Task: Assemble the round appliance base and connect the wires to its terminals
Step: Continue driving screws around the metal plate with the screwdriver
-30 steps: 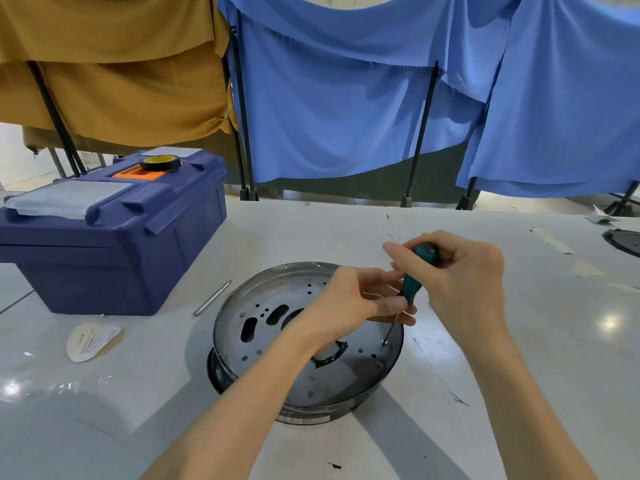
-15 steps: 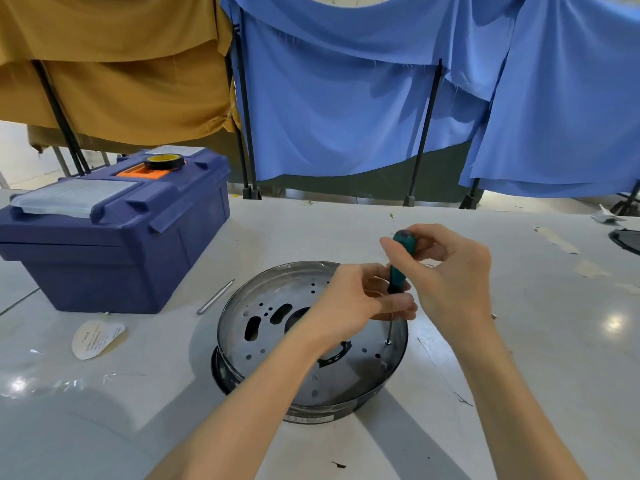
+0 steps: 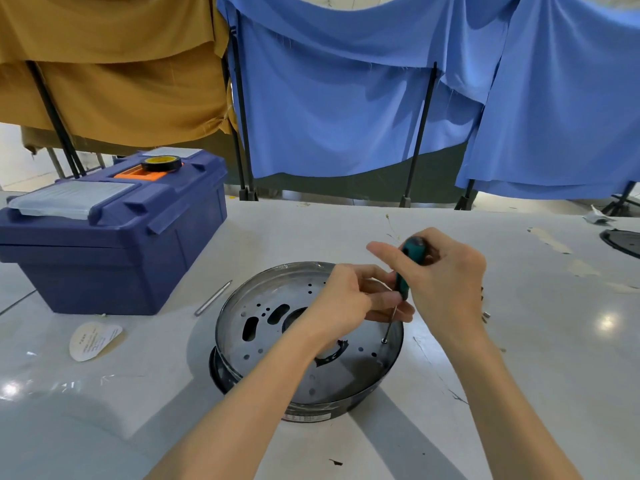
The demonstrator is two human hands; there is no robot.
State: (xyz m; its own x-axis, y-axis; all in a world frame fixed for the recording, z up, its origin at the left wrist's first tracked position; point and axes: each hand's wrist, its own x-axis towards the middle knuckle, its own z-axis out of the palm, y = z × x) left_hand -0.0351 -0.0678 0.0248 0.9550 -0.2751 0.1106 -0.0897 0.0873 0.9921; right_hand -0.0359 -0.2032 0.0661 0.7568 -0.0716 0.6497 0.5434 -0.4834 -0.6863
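The round metal appliance base (image 3: 277, 317), a shallow perforated pan, lies on the white table in front of me. My right hand (image 3: 446, 282) grips a green-handled screwdriver (image 3: 403, 282) near its top, held almost upright. Its tip sits on a screw (image 3: 383, 340) at the pan's right inner edge. My left hand (image 3: 349, 303) reaches over the pan, its fingers pinching the screwdriver's lower handle and shaft. No wires show.
A blue toolbox (image 3: 114, 230) with a roll of black tape (image 3: 161, 163) on its lid stands at the left. A metal rod (image 3: 213, 297) and a white paper label (image 3: 93, 340) lie beside it. A dark round part (image 3: 623, 241) sits at the far right edge.
The screwdriver has swung from leaning right to nearly upright, its tip staying on the screw. My right hand has shifted on the handle, index finger now stretched out.
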